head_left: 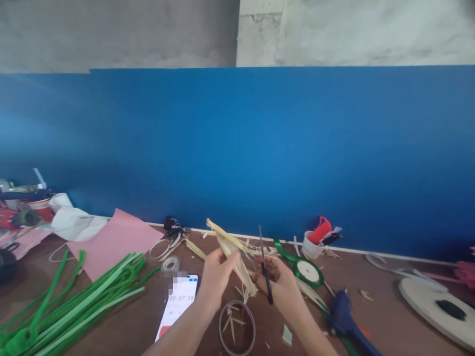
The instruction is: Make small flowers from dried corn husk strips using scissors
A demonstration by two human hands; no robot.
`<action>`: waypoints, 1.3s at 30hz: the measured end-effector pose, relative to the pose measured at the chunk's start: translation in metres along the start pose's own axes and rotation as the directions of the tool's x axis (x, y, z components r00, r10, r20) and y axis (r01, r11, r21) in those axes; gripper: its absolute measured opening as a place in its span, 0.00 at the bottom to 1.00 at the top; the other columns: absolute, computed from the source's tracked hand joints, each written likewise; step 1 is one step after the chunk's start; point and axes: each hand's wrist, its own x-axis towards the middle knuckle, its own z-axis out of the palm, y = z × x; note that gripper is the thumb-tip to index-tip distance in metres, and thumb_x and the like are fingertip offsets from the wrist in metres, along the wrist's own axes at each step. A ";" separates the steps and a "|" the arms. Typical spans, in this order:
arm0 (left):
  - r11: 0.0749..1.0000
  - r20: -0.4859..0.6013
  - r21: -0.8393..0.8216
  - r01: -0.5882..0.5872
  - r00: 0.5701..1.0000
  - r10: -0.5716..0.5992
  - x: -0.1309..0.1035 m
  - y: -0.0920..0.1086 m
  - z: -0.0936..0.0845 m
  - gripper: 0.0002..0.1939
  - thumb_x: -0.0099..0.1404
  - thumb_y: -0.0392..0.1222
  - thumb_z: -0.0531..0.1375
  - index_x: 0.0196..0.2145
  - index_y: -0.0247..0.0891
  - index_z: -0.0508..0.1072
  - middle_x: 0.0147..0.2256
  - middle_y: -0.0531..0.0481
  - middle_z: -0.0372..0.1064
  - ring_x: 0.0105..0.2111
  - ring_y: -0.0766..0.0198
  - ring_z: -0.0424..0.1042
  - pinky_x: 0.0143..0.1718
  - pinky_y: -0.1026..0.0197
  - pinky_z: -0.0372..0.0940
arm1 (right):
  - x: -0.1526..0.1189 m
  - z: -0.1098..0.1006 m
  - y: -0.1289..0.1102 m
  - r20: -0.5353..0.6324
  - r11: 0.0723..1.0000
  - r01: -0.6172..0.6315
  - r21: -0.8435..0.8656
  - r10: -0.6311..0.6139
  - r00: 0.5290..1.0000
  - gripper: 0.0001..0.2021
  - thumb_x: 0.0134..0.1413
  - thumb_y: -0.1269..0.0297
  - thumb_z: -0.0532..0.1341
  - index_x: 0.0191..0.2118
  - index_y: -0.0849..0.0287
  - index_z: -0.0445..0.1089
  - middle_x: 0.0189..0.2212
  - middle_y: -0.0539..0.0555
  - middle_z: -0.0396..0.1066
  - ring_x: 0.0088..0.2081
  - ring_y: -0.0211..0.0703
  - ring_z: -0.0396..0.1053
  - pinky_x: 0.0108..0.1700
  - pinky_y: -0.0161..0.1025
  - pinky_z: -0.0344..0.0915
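Observation:
My left hand (218, 272) is closed round a strip of pale yellow dried husk (239, 264), pinched under the thumb, its folded tip pointing up and left. In my right hand (278, 277) are black-handled scissors (264, 264), seen nearly edge-on with the blades pointing up. They stand just right of the husk; whether the blades are apart cannot be made out. Below the hands lies a clear round rim (221, 326) with small husk scraps inside it. More husk strips (195, 248) lie behind my left hand.
Left are green fuzzy stems (92, 296), pink paper (115, 242), a tape roll (170, 264) and a phone (178, 301). Right are a green ribbon spool (308, 272), a white cup (310, 247) with tools, a blue glue gun (345, 316) and a white disc (419, 296). Behind rises a blue wall panel (237, 148).

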 end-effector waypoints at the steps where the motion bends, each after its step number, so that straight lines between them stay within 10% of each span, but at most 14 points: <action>1: 1.000 -0.033 0.001 -0.010 0.999 0.010 0.003 0.002 -0.003 0.08 0.51 0.43 0.65 0.26 0.34 0.76 0.21 0.53 0.71 0.24 0.62 0.69 0.28 0.63 0.61 | 0.000 -0.004 -0.002 0.027 1.000 -0.016 -0.015 0.016 0.999 0.12 0.36 0.70 0.62 0.33 0.59 0.67 0.19 0.47 0.71 0.21 0.37 0.64 0.23 0.32 0.59; 5: 0.999 -0.117 0.000 -0.049 0.992 0.049 0.015 0.010 -0.014 0.09 0.51 0.44 0.65 0.24 0.34 0.74 0.18 0.55 0.67 0.20 0.66 0.64 0.24 0.64 0.59 | -0.004 -0.033 -0.017 0.220 0.952 -0.117 -0.282 0.183 0.958 0.09 0.34 0.75 0.60 0.28 0.58 0.69 0.13 0.43 0.66 0.15 0.33 0.56 0.18 0.30 0.48; 11: 0.998 -0.157 -0.004 -0.069 0.985 0.067 0.021 0.010 -0.019 0.11 0.50 0.45 0.65 0.23 0.34 0.73 0.18 0.55 0.66 0.19 0.65 0.64 0.23 0.63 0.60 | -0.008 -0.055 -0.027 0.351 0.923 0.070 -0.379 0.073 0.934 0.08 0.35 0.73 0.65 0.27 0.57 0.71 0.17 0.44 0.67 0.21 0.35 0.60 0.23 0.31 0.54; 20: 1.000 -0.108 0.012 -0.008 0.994 0.009 0.006 0.004 -0.001 0.09 0.50 0.44 0.65 0.26 0.35 0.75 0.20 0.54 0.69 0.22 0.63 0.67 0.25 0.63 0.61 | -0.005 0.005 0.002 0.083 0.992 0.116 -0.051 -0.111 0.990 0.18 0.38 0.67 0.69 0.37 0.58 0.65 0.23 0.46 0.68 0.26 0.38 0.64 0.30 0.34 0.60; 29: 0.985 0.109 0.057 0.162 0.980 -0.167 -0.010 0.005 0.003 0.18 0.42 0.28 0.65 0.35 0.32 0.75 0.25 0.48 0.74 0.30 0.55 0.73 0.34 0.57 0.64 | -0.001 0.000 0.006 -0.008 0.994 0.042 0.104 -0.042 0.999 0.18 0.36 0.66 0.71 0.34 0.59 0.64 0.18 0.43 0.65 0.18 0.32 0.56 0.21 0.30 0.51; 39: 0.997 0.046 0.027 0.073 0.996 -0.074 -0.006 -0.002 0.006 0.11 0.50 0.41 0.66 0.31 0.32 0.77 0.27 0.46 0.76 0.31 0.55 0.74 0.33 0.59 0.64 | -0.003 0.004 -0.002 -0.017 0.994 0.002 0.106 0.000 1.000 0.19 0.38 0.60 0.69 0.36 0.57 0.63 0.17 0.42 0.62 0.17 0.32 0.56 0.18 0.28 0.52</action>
